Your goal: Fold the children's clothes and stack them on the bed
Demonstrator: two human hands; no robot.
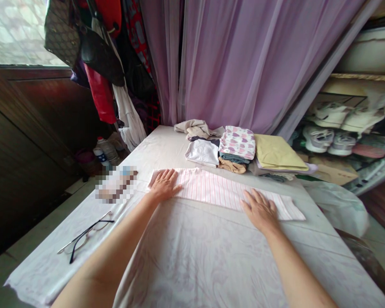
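A pink-and-white striped garment (208, 188), folded into a long narrow strip, lies across the cloth-covered table (192, 252). My left hand (164, 185) rests flat on its left end, fingers spread. Toward the right end, my right hand (260, 210) lies with its palm down and fingers apart, touching the strip. Just behind the garment sit folded clothes: a white piece (202, 152), a heart-patterned piece (237, 142) on top of a pile, and a yellow piece (277, 152) on another pile.
Eyeglasses (86, 235) lie on the table's left side, near a blurred-out item (116, 185). Crumpled beige cloth (195, 127) sits at the back edge. Behind hangs a purple curtain (244, 60); bags (102, 51) hang at left. A shelf with shoes (330, 139) stands at right.
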